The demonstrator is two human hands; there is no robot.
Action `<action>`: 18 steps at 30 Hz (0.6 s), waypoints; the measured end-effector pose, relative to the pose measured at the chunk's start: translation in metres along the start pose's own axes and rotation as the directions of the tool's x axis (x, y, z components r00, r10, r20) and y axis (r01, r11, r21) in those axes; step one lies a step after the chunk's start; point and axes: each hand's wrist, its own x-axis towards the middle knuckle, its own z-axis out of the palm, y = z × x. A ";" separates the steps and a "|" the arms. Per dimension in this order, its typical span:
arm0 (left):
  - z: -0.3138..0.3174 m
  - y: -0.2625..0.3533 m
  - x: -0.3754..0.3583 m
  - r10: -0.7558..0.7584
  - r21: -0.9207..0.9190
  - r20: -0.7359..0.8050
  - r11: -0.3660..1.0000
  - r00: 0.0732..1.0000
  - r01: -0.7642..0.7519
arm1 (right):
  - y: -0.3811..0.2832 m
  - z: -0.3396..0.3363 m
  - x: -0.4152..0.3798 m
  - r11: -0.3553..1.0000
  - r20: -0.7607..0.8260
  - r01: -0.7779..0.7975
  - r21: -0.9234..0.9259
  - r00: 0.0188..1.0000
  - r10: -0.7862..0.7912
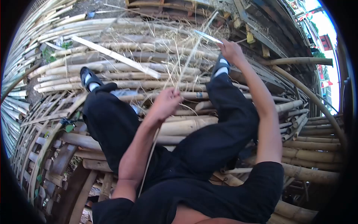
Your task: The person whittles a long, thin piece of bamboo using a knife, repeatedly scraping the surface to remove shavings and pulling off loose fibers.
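My left hand [166, 102] is closed on a long thin bamboo strip [188, 59]. The strip runs up and away past my fingers, and its lower part passes down beside my left forearm toward my lap. Farther forward on the right, my right hand [232, 51] is wrapped round the handle end of a knife [209, 36], whose blade points left, close to the upper part of the strip. Thin curled shavings [175, 71] lie about between my feet.
Bamboo poles [190, 126] lie beneath my legs. A flat pale slat [115, 56] rests across poles ahead on the left. Wooden pallets [261, 30] stand at the upper right, and a curved pole [313, 89] arches on the right. A woven bamboo lattice [41, 145] is at left.
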 end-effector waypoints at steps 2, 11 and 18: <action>0.001 0.007 -0.003 0.012 0.010 0.027 1.000 1.000 -0.012 | 0.004 0.000 0.009 0.992 -0.054 -0.115 0.043 0.992 0.117; -0.005 -0.013 0.014 0.330 0.412 -0.213 0.884 0.920 -0.222 | -0.034 0.022 0.007 0.960 0.213 -0.180 0.214 0.968 0.134; 0.002 -0.008 0.010 0.410 0.753 -0.165 0.639 0.897 -0.154 | -0.013 0.030 0.012 0.846 0.465 -0.416 0.333 0.853 0.236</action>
